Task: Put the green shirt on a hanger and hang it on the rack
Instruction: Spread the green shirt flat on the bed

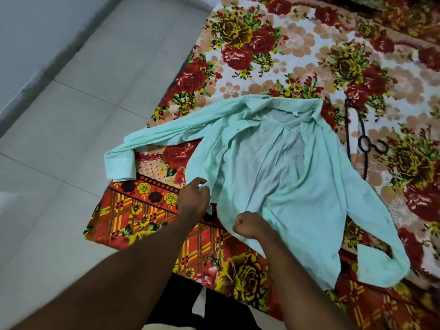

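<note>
Two grips hold the soft, limp pale-green long-sleeved shirt point(273, 163) spread mid-frame on the floral bed blanket point(262, 44): left grip point(192, 198) pinches its front edge, right grip point(250, 226) clenches the hem; the collar point(292, 108) likely gives better hold.

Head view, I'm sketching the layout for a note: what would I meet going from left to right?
Tiled floor → sleeve cuff → left hand → right hand, both gripping the green shirt → hanger.

The floral bed point(309, 44) carries a green shirt point(273, 167) and black hanger point(347, 129).
</note>
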